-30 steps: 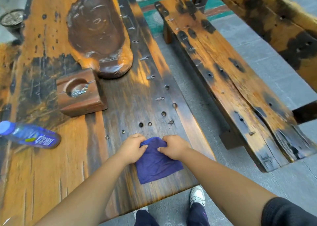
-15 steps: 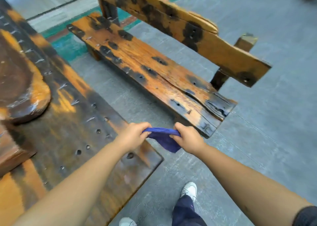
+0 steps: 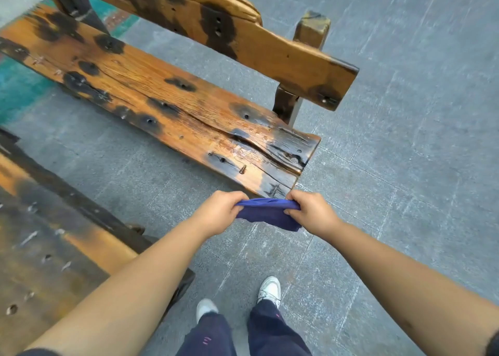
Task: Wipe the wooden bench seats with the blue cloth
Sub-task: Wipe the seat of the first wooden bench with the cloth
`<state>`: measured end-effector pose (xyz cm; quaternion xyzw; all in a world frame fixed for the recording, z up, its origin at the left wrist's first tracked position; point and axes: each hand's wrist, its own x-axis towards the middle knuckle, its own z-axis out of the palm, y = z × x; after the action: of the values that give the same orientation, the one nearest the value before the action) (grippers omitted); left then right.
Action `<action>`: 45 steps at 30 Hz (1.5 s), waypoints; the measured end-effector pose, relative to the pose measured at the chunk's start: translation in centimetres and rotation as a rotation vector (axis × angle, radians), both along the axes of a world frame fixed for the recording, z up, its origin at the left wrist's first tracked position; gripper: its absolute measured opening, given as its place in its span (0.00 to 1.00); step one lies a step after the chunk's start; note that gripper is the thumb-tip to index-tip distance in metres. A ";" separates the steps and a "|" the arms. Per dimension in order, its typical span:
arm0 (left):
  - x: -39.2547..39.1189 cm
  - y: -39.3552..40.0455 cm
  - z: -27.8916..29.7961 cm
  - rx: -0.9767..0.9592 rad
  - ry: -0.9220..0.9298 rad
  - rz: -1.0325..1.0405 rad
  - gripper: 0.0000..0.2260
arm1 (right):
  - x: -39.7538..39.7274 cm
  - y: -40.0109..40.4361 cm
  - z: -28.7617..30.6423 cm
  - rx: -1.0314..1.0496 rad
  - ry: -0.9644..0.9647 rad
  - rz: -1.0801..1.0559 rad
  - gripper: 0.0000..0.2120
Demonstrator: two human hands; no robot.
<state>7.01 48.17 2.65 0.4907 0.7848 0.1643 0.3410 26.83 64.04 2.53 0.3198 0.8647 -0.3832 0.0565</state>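
The blue cloth [image 3: 267, 213] hangs stretched between my two hands in the air, just short of the near end of the bench. My left hand [image 3: 220, 212] grips its left edge and my right hand [image 3: 310, 212] grips its right edge. The wooden bench seat [image 3: 167, 101] is an orange plank with black burn marks and a long crack, running from the upper left to its near end right in front of my hands. Its backrest [image 3: 270, 50] stands behind it.
The wooden table [image 3: 48, 247] fills the lower left, its corner beside my left forearm. Grey paved floor [image 3: 405, 139] lies to the right and between table and bench. My feet in white shoes [image 3: 270, 289] stand below my hands.
The cloth was lifted off the table and carried right, held by both hands. I have turned and stepped toward the bench; its near end is now just beyond my hands.
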 end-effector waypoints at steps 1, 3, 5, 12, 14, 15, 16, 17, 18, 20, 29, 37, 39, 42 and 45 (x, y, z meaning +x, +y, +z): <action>0.0 0.5 -0.8 -0.008 -0.010 -0.002 0.09 | 0.2 0.3 -0.8 -0.003 -0.013 -0.010 0.06; -0.6 2.1 -3.6 -0.036 -0.020 -0.015 0.11 | 0.0 1.3 -3.9 -0.036 -0.042 -0.038 0.07; -1.6 3.3 -6.4 -0.056 -0.034 -0.015 0.12 | -0.7 1.8 -6.6 -0.079 -0.054 -0.063 0.09; -7.9 10.9 -20.3 -0.053 -0.021 0.026 0.19 | -6.3 6.6 -20.2 -0.143 -0.033 -0.306 0.14; -9.7 14.2 -25.0 -0.065 0.011 0.022 0.19 | -8.4 9.1 -25.0 -0.123 -0.049 -0.363 0.09; -10.2 15.7 -27.2 -0.061 0.019 0.029 0.19 | -9.2 10.1 -27.2 -0.097 -0.054 -0.404 0.09; -10.5 17.0 -28.1 -0.041 0.017 0.058 0.19 | -9.7 11.1 -28.1 -0.076 -0.055 -0.441 0.09; -10.4 18.2 -29.4 -0.013 0.013 0.095 0.19 | -10.2 11.8 -29.4 -0.059 -0.057 -0.475 0.09; -10.2 19.2 -30.5 0.022 0.030 0.133 0.20 | -10.6 12.3 -30.5 -0.038 -0.064 -0.511 0.11; -9.3 20.1 -32.3 0.112 0.224 0.194 0.23 | -10.9 12.5 -32.5 0.071 -0.095 -0.580 0.18; -6.7 16.5 -39.0 0.005 0.511 -0.246 0.29 | -12.0 5.2 -38.2 0.403 -0.275 -0.235 0.30; -9.2 22.5 -39.2 0.020 0.502 -0.222 0.30 | -14.7 11.8 -38.9 0.485 -0.276 -0.204 0.32; -10.2 24.6 -39.3 0.042 0.510 -0.222 0.30 | -15.7 14.0 -39.0 0.507 -0.279 -0.215 0.32; -11.6 27.8 -39.5 0.057 0.519 -0.198 0.30 | -17.2 17.4 -39.1 0.521 -0.277 -0.218 0.32; -12.9 31.1 -39.7 0.072 0.539 -0.177 0.30 | -19.0 20.6 -39.2 0.547 -0.281 -0.220 0.31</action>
<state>-5.86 79.28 -37.07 0.5950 0.7950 0.0253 0.1155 7.83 84.61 -36.66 0.4644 0.8796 -0.0927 0.0456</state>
